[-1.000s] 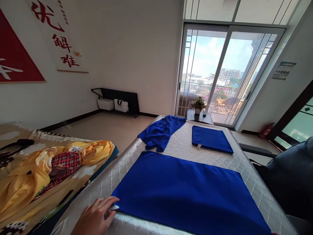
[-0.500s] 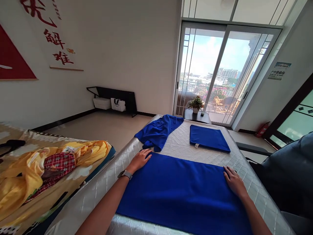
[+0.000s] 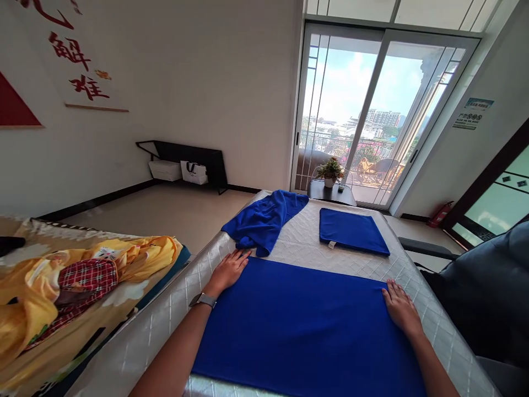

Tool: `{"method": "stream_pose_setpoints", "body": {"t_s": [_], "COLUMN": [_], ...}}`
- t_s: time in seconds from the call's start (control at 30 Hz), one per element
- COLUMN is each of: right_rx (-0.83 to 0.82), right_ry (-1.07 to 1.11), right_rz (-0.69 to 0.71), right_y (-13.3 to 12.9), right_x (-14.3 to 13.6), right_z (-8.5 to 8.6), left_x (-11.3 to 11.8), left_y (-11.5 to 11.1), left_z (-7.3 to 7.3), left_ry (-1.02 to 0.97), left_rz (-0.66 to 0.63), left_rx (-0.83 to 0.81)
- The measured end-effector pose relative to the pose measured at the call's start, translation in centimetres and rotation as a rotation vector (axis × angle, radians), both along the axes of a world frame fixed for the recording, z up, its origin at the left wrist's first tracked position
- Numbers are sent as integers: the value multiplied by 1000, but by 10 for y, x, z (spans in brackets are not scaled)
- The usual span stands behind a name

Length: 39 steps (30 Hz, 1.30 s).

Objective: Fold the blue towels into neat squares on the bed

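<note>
Your left hand (image 3: pixel 227 271), at the near-left corner a second ago, now lies open at the blue cloth's (image 3: pixel 314 325) far-left corner; the cloth's flat on the mattress (image 3: pixel 297 245); your right hand (image 3: pixel 401 309), open too, now rests far right.

We saw a potted plant (image 3: pixel 329 172) before the glass door (image 3: pixel 367 110) and a red fire extinguisher (image 3: pixel 440 214) farther right

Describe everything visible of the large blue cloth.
The large blue cloth is smooth-looking fabric, spread nearly flat, roughly rectangular, with faint ripples. It lies on the pale quilted mattress, its near edge partly out of frame. The left hand rests at its far left corner, the right hand at its far right.
</note>
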State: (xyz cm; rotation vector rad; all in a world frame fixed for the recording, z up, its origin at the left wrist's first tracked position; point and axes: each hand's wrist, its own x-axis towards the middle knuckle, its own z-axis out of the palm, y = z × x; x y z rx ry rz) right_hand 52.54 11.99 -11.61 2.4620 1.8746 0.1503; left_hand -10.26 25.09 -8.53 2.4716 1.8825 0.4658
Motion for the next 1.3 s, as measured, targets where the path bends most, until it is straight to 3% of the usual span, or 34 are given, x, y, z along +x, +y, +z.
{"method": "stream_pose_setpoints", "body": {"t_s": [0.2, 0.3, 0.4, 0.5, 0.6, 0.67, 0.73, 0.8, 0.9, 1.0, 1.17, 1.23, 1.3], "right_rx": [-28, -19, 61, 65, -9, -67, -95, -101, -100, -86, -37, -10, 27], "right_ry": [-28, -65, -62, 120, 308, 362, 372, 364, 331, 247, 99, 80, 92], "right_rz": [-48, -146, -56, 243, 484, 537, 536, 518, 470, 339, 33, -55, -102], "right_y": [-5, -2, 4, 8, 10, 11, 13, 15, 15, 10, -10, -17, -22], "right_x": [-9, -35, -100, -195, -282, -317, -330, -323, -282, -214, -76, -37, -15], "right_z": [19, 38, 62, 79, 83, 79, 74, 69, 61, 51, 28, 20, 13], "left_x": [4, 7, 9, 12, 14, 15, 14, 13, 12, 11, 12, 14, 15], "left_y": [-6, -10, -16, -22, -27, -30, -31, -30, -27, -24, -23, -25, -26], "left_z": [6, 9, 14, 20, 21, 18, 14, 10, 6, 4, 5, 7, 10], "left_ry": [-15, -28, -41, -72, -111, -108, -88, -70, -47, -35, -38, -39, -39], "left_rz": [-3, 19, 45, 39, -32, -76, -79, -61, -39, -33, -28, -22, -17], "left_rx": [34, 68, 106, 131, 79, 22, -9, -10, -4, -9, -6, -11, -17]}}
